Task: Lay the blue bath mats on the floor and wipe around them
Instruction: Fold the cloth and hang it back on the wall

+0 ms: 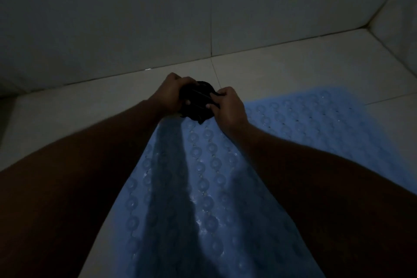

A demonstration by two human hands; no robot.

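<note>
Dimly lit. Left hand [171,93] and right hand [228,106] both gripped bunched dark cloth [198,102], fingers curled round it, at far edge of blue bath mat [203,187]. Mat lay flat on tiled floor [67,115], near wall [112,18].

Cropped by bottom edge: blue bath mat [203,187]. Partly hidden between left hand [171,93] and right hand [229,107]: dark cloth [198,102], details lost in dimness.
</note>
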